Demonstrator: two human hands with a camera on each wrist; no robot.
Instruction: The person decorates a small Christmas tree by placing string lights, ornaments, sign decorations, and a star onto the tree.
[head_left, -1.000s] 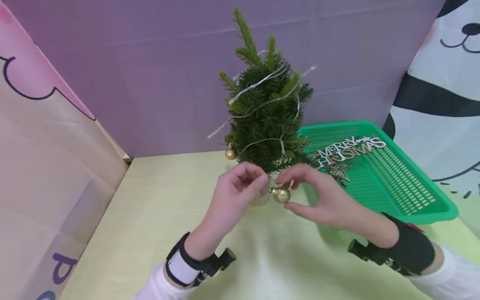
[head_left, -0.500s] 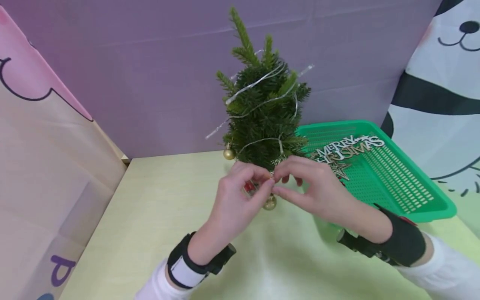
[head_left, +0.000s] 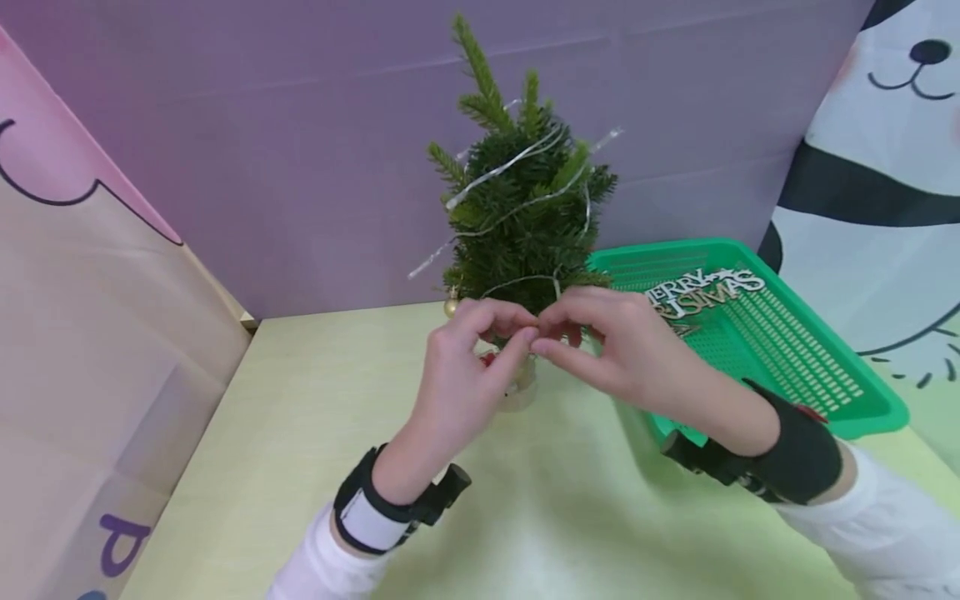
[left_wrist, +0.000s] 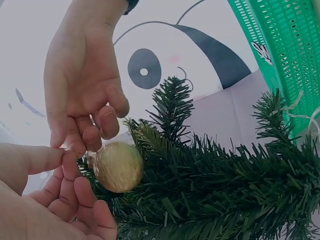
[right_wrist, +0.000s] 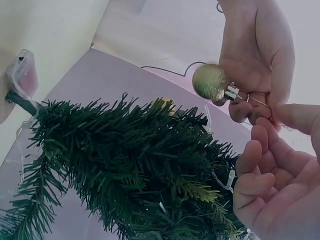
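A small green tree [head_left: 521,217] with a silver light string stands on the pale table [head_left: 300,433]. Both hands meet at its lowest front branches. My left hand [head_left: 519,332] and right hand [head_left: 551,335] each pinch the thin hanging thread of a gold bauble [left_wrist: 117,166]. The hands hide the bauble in the head view. In the right wrist view the gold bauble [right_wrist: 211,82] hangs under the left hand [right_wrist: 250,107], beside the branch tips. A second gold bauble [head_left: 450,307] hangs on the tree's left side.
A green mesh basket [head_left: 810,375] sits right of the tree and holds a "Merry Christmas" sign [head_left: 705,293]. A purple wall stands close behind, with printed panels at both sides. A small clear light box [right_wrist: 22,75] shows at the tree's base.
Both hands have risen from in front of the tree's base to its lowest branches, carrying the gold bauble, which the hands now cover in the head view.
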